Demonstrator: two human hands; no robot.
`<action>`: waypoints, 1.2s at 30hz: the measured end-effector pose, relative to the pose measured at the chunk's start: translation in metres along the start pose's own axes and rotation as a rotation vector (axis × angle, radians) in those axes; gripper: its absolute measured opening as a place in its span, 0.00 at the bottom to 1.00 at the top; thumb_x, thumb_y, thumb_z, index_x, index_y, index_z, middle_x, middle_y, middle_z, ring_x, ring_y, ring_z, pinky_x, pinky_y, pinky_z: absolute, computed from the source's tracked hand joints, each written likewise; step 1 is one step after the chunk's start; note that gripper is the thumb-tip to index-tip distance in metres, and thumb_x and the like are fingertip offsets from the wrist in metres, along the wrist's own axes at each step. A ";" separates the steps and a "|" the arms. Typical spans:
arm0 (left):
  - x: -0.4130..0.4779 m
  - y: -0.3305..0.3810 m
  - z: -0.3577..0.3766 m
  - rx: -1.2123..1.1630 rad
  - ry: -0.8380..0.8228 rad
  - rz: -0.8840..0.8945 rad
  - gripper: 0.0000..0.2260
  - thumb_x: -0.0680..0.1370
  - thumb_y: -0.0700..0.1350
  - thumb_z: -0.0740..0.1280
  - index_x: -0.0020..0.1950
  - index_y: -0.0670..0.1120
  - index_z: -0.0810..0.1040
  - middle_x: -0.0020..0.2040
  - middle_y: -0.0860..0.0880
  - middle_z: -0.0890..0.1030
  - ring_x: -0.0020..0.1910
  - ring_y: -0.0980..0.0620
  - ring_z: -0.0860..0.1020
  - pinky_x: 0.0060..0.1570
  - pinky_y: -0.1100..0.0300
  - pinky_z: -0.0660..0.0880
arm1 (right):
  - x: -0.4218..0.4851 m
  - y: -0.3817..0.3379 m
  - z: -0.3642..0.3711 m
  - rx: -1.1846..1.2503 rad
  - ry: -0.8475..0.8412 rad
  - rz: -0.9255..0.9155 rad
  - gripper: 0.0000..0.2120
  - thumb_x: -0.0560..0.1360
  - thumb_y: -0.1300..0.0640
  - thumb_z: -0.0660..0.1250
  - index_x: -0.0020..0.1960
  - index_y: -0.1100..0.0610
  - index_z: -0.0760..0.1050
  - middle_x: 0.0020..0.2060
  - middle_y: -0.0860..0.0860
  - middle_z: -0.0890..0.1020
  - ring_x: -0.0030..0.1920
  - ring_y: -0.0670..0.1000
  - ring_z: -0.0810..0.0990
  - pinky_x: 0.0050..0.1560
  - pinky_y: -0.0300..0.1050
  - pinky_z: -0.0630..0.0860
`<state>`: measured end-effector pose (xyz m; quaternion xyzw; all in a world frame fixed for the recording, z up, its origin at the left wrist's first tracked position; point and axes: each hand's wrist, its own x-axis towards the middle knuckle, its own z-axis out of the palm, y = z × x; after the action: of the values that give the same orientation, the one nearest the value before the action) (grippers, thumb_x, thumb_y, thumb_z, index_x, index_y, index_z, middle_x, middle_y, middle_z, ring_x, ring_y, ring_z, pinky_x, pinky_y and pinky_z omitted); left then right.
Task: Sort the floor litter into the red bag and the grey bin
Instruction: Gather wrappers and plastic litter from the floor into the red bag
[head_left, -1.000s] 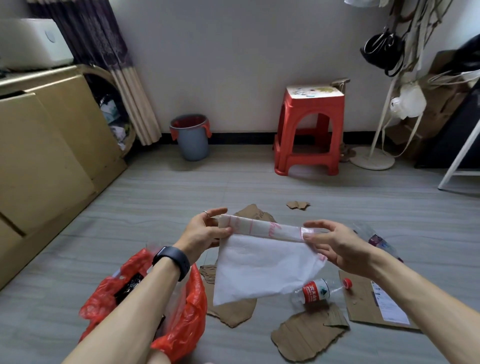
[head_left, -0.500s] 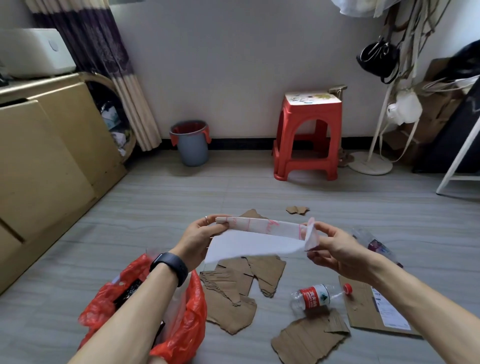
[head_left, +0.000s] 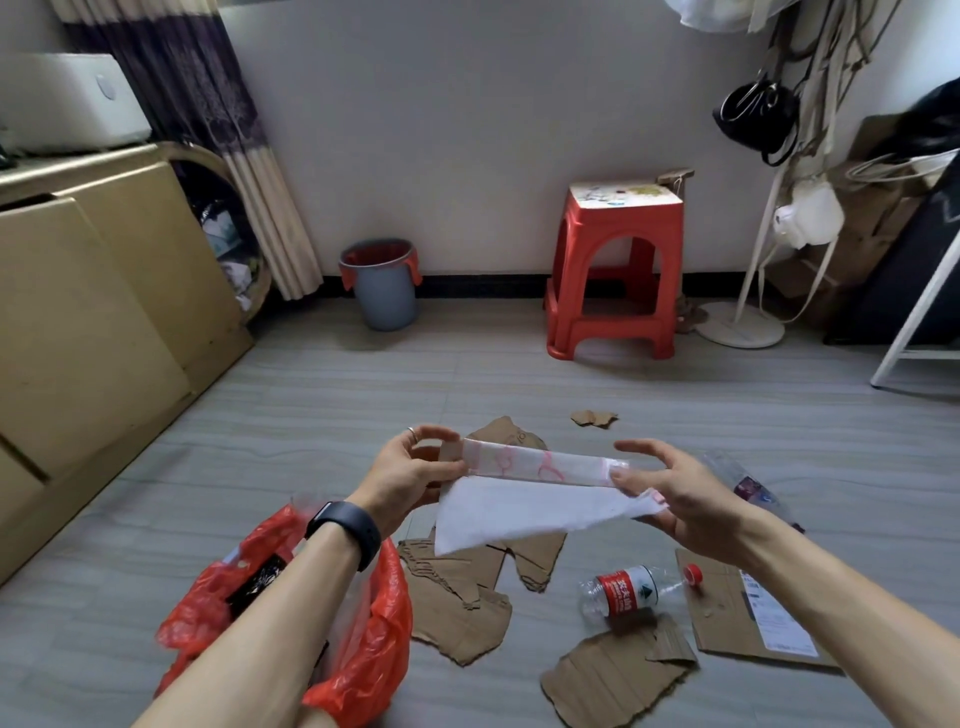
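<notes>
Head view: we see the white sheet held in the air above the floor, low in the middle of the frame. Its upper edge is folded into a narrow band with red print. The left hand pinches the left end of that band between thumb and fingers. The right hand holds the right end, with its thumb on the band, the sheet's corner lying across its loosely spread fingers and the index finger held straight above. The left wrist wears a black wristband.

Under the left forearm the red bag sits open on the floor. In it we make out 1 dark packet and some pale material that we cannot identify. The grey bin stands well apart at the far wall, upright and lined in red. Its contents are hidden from us.

Torn cardboard pieces lie below the sheet and beside the bag. 1 plastic bottle with a red label and cap lies on its side near them. A red stool stands to the right of the bin.
</notes>
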<state>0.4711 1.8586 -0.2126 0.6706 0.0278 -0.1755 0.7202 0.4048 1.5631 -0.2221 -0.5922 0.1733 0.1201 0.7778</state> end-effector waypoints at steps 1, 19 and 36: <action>0.001 0.000 0.000 -0.003 0.004 0.008 0.16 0.72 0.27 0.70 0.55 0.43 0.78 0.43 0.45 0.82 0.33 0.53 0.81 0.30 0.64 0.76 | 0.001 0.000 -0.001 0.010 0.003 0.017 0.18 0.75 0.69 0.69 0.63 0.61 0.74 0.57 0.64 0.80 0.49 0.60 0.84 0.40 0.45 0.84; -0.001 -0.002 -0.004 0.061 -0.081 -0.091 0.09 0.74 0.39 0.72 0.54 0.40 0.83 0.47 0.44 0.85 0.37 0.50 0.83 0.35 0.62 0.79 | -0.003 0.002 0.000 -0.173 -0.111 0.064 0.13 0.76 0.64 0.67 0.60 0.62 0.76 0.54 0.61 0.76 0.39 0.55 0.82 0.36 0.45 0.80; 0.005 -0.005 -0.007 0.035 0.022 -0.087 0.04 0.77 0.34 0.68 0.48 0.43 0.78 0.50 0.38 0.80 0.39 0.40 0.84 0.31 0.58 0.81 | 0.002 0.001 0.008 -0.093 -0.044 0.061 0.17 0.77 0.68 0.67 0.63 0.55 0.76 0.53 0.67 0.81 0.46 0.61 0.85 0.44 0.53 0.85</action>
<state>0.4753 1.8639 -0.2188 0.6833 0.0615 -0.1998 0.6996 0.4070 1.5707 -0.2214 -0.6194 0.1684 0.1647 0.7489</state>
